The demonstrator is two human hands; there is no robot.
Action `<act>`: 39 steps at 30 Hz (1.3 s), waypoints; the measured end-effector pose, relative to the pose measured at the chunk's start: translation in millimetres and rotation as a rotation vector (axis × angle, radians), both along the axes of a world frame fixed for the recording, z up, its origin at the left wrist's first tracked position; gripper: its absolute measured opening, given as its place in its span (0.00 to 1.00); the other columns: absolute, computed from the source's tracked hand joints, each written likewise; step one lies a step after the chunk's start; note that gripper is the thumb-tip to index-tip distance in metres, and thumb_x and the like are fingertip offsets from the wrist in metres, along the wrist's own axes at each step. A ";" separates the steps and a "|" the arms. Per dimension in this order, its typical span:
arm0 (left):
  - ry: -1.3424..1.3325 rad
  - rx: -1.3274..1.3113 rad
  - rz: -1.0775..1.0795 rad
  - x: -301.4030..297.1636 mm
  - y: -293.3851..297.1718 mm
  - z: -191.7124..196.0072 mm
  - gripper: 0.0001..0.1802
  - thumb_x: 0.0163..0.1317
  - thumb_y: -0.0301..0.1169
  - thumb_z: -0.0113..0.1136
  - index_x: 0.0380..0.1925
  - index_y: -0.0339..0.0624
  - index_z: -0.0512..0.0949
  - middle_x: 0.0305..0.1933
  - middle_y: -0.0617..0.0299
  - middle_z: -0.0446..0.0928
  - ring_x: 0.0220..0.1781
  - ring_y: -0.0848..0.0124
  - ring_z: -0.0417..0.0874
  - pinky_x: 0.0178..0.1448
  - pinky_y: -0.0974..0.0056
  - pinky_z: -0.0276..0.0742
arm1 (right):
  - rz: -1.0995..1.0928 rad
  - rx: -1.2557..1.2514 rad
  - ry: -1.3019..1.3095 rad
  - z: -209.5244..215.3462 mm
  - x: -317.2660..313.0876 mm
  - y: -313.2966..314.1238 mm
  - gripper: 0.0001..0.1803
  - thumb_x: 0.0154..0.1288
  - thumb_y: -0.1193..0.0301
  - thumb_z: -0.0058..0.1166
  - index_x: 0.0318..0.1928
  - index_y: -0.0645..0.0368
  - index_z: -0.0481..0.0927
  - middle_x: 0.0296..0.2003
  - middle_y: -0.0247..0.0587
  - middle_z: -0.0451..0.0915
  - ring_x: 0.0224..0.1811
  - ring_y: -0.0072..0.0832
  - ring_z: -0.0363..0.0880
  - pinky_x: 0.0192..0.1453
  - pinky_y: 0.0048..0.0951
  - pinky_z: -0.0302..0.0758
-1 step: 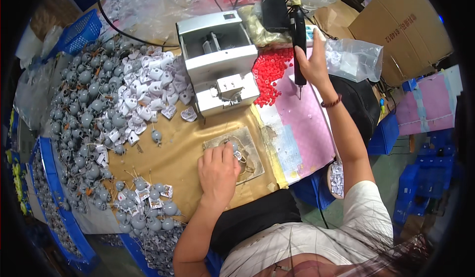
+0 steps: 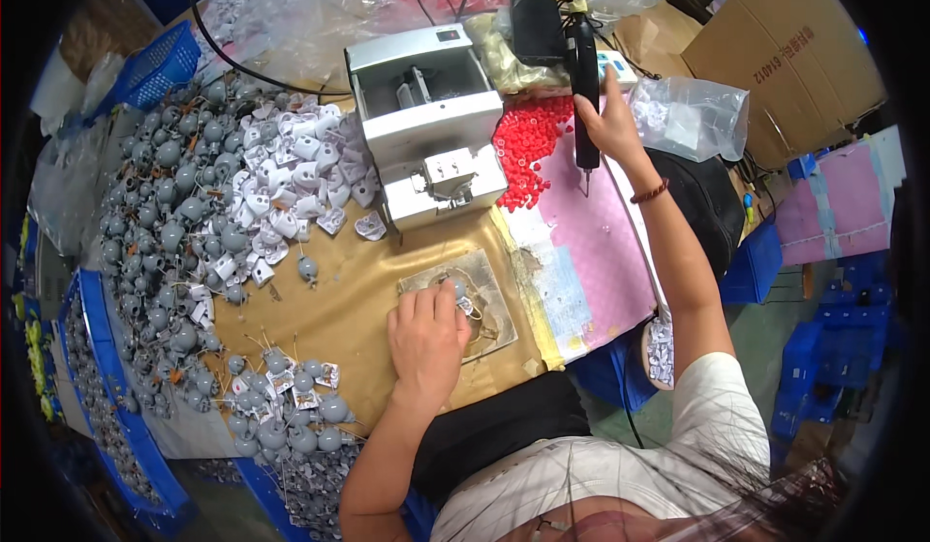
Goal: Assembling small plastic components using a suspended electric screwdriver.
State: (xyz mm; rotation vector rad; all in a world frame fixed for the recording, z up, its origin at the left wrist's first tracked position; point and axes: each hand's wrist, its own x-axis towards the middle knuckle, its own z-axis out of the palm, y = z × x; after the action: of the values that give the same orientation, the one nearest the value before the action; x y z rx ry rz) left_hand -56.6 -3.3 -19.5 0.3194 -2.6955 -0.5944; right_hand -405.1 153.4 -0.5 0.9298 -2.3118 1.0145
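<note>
My left hand (image 2: 427, 343) is curled over a flat fixture board (image 2: 497, 321), its fingertips closed on a small grey ball-shaped part (image 2: 459, 291). A white piece and a thin cord show beside the ball. The underside of the grip is hidden. Farther right, a black electric screwdriver (image 2: 585, 67) hangs upright with its bit pointing down. My right hand (image 2: 616, 129) is against it with fingers apart. The thumb lies across the black body. The index finger stretches up toward a small white box with buttons (image 2: 614, 65). My other right fingers are mostly hidden.
A white-and-grey machine (image 2: 426, 125) stands beyond the board. Left lie heaps of grey ball parts (image 2: 155, 213) and white pieces (image 2: 300, 169). Small red parts (image 2: 528, 145) are heaped right of the machine. A carton (image 2: 794, 67) and a clear bag (image 2: 693, 116) stand at far right.
My right hand has shifted slightly left, bringing the thumb farther across the screwdriver and the index finger closer to it. My left hand stays over the board.
</note>
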 end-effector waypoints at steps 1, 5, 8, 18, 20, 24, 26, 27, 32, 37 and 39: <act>0.004 0.007 -0.005 -1.8 1.5 -1.1 0.24 0.52 0.28 0.69 0.51 0.41 0.78 0.43 0.58 0.78 0.51 0.57 0.77 0.51 0.54 0.72 | -0.038 0.026 -0.167 -12.1 -29.0 16.0 0.35 0.66 0.68 0.64 0.68 0.69 0.65 0.47 0.57 0.81 0.45 0.40 0.82 0.51 0.36 0.78; 0.026 0.030 0.015 2.8 1.5 0.4 0.23 0.51 0.28 0.68 0.50 0.40 0.79 0.41 0.57 0.78 0.50 0.56 0.77 0.52 0.54 0.72 | 0.044 -0.262 -0.438 -6.4 -12.2 10.2 0.36 0.63 0.72 0.68 0.68 0.67 0.66 0.37 0.40 0.84 0.35 0.20 0.82 0.40 0.23 0.79; 0.024 0.025 0.049 4.8 1.1 -1.6 0.23 0.52 0.28 0.68 0.50 0.40 0.79 0.41 0.56 0.78 0.50 0.56 0.77 0.52 0.53 0.72 | 0.154 -0.585 -0.204 33.7 39.5 -9.2 0.42 0.64 0.77 0.65 0.73 0.65 0.54 0.36 0.38 0.81 0.34 0.23 0.81 0.41 0.26 0.80; 0.042 0.049 0.085 5.9 5.3 -6.0 0.22 0.53 0.28 0.67 0.50 0.42 0.79 0.43 0.60 0.79 0.47 0.60 0.79 0.48 0.55 0.73 | 0.843 -0.796 -0.514 106.4 132.8 -107.0 0.13 0.63 0.82 0.63 0.44 0.64 0.73 0.25 0.35 0.80 0.24 0.21 0.79 0.30 0.25 0.77; 0.050 0.036 0.094 6.5 5.6 -7.1 0.22 0.53 0.29 0.66 0.50 0.43 0.79 0.43 0.61 0.79 0.45 0.61 0.79 0.47 0.56 0.73 | 0.805 -0.759 -0.530 101.7 132.9 -124.5 0.11 0.61 0.79 0.67 0.36 0.61 0.74 0.24 0.33 0.80 0.22 0.19 0.79 0.26 0.23 0.76; 0.026 0.154 0.091 7.7 5.3 -1.4 0.19 0.56 0.29 0.67 0.48 0.42 0.80 0.42 0.56 0.79 0.44 0.54 0.80 0.49 0.52 0.76 | 0.752 -0.640 -0.617 89.9 125.8 -144.3 0.22 0.59 0.78 0.68 0.47 0.61 0.68 0.26 0.34 0.79 0.21 0.21 0.79 0.24 0.25 0.75; 0.034 0.195 0.096 8.7 4.5 -3.7 0.18 0.56 0.30 0.67 0.49 0.42 0.80 0.42 0.56 0.79 0.43 0.53 0.81 0.47 0.52 0.77 | 0.741 -0.594 -0.722 89.1 129.6 -146.1 0.23 0.59 0.78 0.68 0.49 0.61 0.67 0.28 0.34 0.78 0.21 0.22 0.78 0.24 0.26 0.75; 0.037 0.214 0.101 9.8 3.6 -5.0 0.18 0.57 0.30 0.67 0.49 0.43 0.80 0.42 0.55 0.79 0.42 0.53 0.82 0.46 0.52 0.78 | 0.742 -0.573 -0.785 89.2 135.4 -144.3 0.24 0.59 0.78 0.68 0.49 0.61 0.67 0.28 0.34 0.78 0.21 0.22 0.78 0.24 0.26 0.75; 0.037 0.218 0.105 9.3 5.9 -8.2 0.21 0.55 0.29 0.66 0.51 0.43 0.78 0.42 0.56 0.79 0.40 0.54 0.82 0.42 0.51 0.78 | 0.745 -0.539 -0.937 82.3 182.0 -105.2 0.25 0.57 0.81 0.68 0.51 0.61 0.68 0.29 0.33 0.78 0.25 0.21 0.79 0.29 0.26 0.76; 0.018 0.220 0.088 10.9 2.9 -4.5 0.22 0.55 0.29 0.65 0.52 0.44 0.77 0.42 0.58 0.78 0.40 0.56 0.82 0.41 0.51 0.78 | 0.793 -0.484 -0.919 70.1 211.7 -83.6 0.23 0.55 0.82 0.68 0.49 0.63 0.71 0.29 0.34 0.80 0.30 0.20 0.78 0.33 0.26 0.75; 0.006 0.217 0.085 11.2 2.6 -6.4 0.22 0.55 0.29 0.65 0.52 0.44 0.77 0.43 0.58 0.78 0.40 0.57 0.82 0.40 0.52 0.78 | 0.855 -0.424 -0.880 65.5 213.4 -78.7 0.28 0.57 0.83 0.66 0.54 0.64 0.65 0.30 0.37 0.79 0.29 0.21 0.77 0.34 0.26 0.74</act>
State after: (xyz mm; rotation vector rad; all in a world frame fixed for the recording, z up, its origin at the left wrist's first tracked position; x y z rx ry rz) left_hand -45.4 -0.7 -25.9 0.4851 -2.6003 -0.8622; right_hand -191.8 74.8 64.9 1.5258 -2.0716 2.5699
